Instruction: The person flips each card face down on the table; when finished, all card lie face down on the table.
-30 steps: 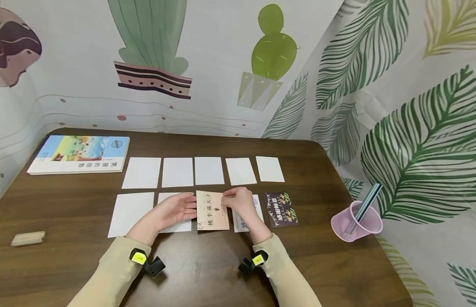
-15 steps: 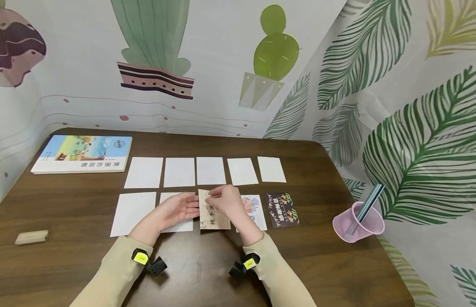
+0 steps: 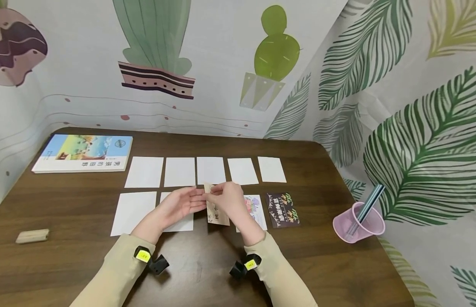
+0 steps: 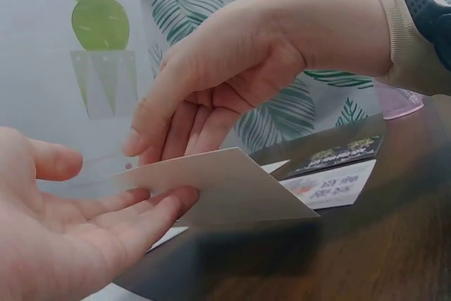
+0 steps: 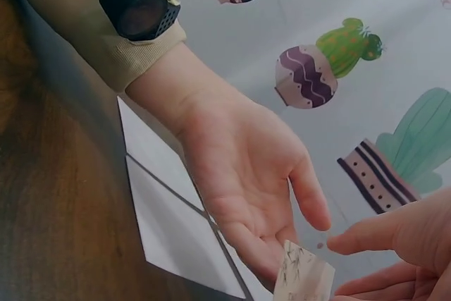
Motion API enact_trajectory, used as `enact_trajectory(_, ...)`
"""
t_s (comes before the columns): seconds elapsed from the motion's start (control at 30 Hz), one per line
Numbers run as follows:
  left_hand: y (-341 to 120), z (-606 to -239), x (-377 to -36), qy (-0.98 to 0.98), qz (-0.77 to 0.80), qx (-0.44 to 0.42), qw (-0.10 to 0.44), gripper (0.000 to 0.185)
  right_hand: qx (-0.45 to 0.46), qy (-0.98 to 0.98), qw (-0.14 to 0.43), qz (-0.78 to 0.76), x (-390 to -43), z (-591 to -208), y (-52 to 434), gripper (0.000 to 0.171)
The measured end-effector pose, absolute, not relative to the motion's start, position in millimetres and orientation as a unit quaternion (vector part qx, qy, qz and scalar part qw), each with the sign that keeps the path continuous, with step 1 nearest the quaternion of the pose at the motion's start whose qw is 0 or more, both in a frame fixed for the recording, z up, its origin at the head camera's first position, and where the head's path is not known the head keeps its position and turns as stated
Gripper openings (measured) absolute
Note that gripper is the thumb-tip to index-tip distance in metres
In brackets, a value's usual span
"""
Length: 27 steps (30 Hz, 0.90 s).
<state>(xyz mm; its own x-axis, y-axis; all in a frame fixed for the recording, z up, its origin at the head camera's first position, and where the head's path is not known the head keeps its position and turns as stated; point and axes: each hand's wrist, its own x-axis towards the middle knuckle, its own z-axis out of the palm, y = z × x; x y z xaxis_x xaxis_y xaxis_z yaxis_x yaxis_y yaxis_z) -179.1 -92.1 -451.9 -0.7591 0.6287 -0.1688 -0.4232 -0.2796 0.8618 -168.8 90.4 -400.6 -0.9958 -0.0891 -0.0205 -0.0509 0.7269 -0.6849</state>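
A beige greeting card (image 3: 216,214) with dark printed characters stands tilted, its left edge raised off the table. My right hand (image 3: 229,201) pinches it near its upper left edge with thumb and fingers. My left hand (image 3: 179,207) is held palm up on the left, its fingers extended to the card. In the left wrist view its fingertips (image 4: 184,197) lie against the plain back of the card (image 4: 243,192), thumb apart. To the right lie a white flower card (image 3: 257,212), partly behind the right wrist, and a dark card (image 3: 282,209).
White blank cards form a back row, one (image 3: 210,170) behind the hands; two more lie left, one (image 3: 133,213) uncovered. A book (image 3: 84,153) lies back left, a small pale wooden block (image 3: 32,236) near left. A pink cup (image 3: 347,228) holding pens stands right.
My right hand has moved left from the beige card's right edge to its left side, and the card has tilted up. My left fingers have shifted slightly right to meet it.
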Motion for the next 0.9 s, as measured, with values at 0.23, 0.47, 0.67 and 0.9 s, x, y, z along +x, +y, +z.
enact_trajectory(0.23,-90,-434,-184,0.487,0.803,0.116,0.322,0.058,-0.042,0.922,0.015,-0.385,-171,-392,92,0.035)
enact_trajectory(0.47,-92,-426,-184,0.475,0.802,0.131,0.338,0.056,-0.030,0.905,-0.013,-0.423,-172,-389,97,0.029)
enact_trajectory(0.67,-93,-425,-183,0.481,0.802,0.122,0.333,0.056,-0.016,0.900,-0.026,-0.434,-175,-394,108,0.031)
enact_trajectory(0.9,-102,-432,-183,0.507,0.787,0.108,0.334,0.056,0.066,0.862,0.058,-0.499,-185,-426,127,0.035)
